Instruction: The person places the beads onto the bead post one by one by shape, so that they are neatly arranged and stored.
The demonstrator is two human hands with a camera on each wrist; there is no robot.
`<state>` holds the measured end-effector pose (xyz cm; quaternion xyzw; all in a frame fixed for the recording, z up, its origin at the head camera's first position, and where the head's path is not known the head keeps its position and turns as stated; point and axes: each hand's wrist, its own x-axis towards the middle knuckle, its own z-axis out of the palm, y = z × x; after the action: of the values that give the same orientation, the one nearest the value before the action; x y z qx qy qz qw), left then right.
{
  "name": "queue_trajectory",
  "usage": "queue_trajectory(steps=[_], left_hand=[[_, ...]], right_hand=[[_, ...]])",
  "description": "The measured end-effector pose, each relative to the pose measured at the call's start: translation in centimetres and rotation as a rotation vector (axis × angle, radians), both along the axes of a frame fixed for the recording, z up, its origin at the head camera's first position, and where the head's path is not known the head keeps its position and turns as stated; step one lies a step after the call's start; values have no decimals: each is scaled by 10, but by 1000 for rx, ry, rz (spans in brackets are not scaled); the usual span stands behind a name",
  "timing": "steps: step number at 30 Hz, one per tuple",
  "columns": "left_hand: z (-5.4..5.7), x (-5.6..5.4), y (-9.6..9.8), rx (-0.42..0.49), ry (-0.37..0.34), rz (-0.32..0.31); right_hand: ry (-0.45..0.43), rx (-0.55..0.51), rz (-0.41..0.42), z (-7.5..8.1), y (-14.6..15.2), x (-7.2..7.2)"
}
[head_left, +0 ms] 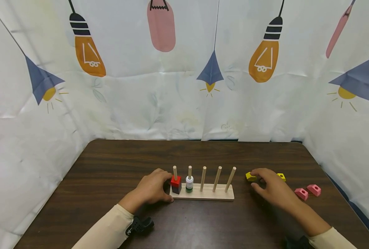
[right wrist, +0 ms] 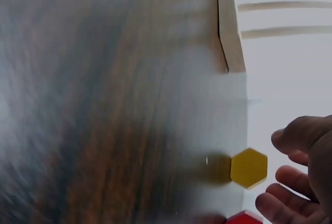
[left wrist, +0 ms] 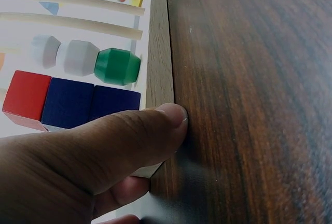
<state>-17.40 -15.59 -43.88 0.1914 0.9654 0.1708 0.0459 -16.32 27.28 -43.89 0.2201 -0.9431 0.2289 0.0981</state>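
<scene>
My left hand (head_left: 153,186) grips the left end of a wooden peg board (head_left: 203,196), its thumb (left wrist: 155,125) pressed on the front edge. The first peg carries a red cube (head_left: 176,180) above dark blue cubes (left wrist: 70,102). On the second peg, white beads (head_left: 189,182) sit over a green bead (left wrist: 116,66). Three pegs to the right are bare. My right hand (head_left: 273,189) hovers beside a yellow block (head_left: 250,176), which looks hexagonal in the right wrist view. Its thumb and fingers are spread, with nothing seen between them. Another yellow block (head_left: 281,176) lies behind that hand.
Two pinkish-red blocks (head_left: 301,193) lie on the dark wooden table (head_left: 125,155) right of my right hand. A white cloth (head_left: 125,103) printed with lamps and bulbs hangs behind the table and along its sides.
</scene>
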Motion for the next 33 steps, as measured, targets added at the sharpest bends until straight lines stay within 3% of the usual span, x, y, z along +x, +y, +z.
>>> queue_trajectory(steps=[10, 20, 27, 33], left_hand=[[-1, 0, 0, 6, 6, -3], [0, 1, 1, 2, 0, 2], [1, 1, 1, 5, 3, 4], [0, 1, 1, 6, 13, 4]], right_hand=[[-53, 31, -10, -2, 2, -11], [-39, 51, -3, -4, -4, -17], [-83, 41, -20, 3, -11, -16], [-36, 41, -12, 15, -20, -14]])
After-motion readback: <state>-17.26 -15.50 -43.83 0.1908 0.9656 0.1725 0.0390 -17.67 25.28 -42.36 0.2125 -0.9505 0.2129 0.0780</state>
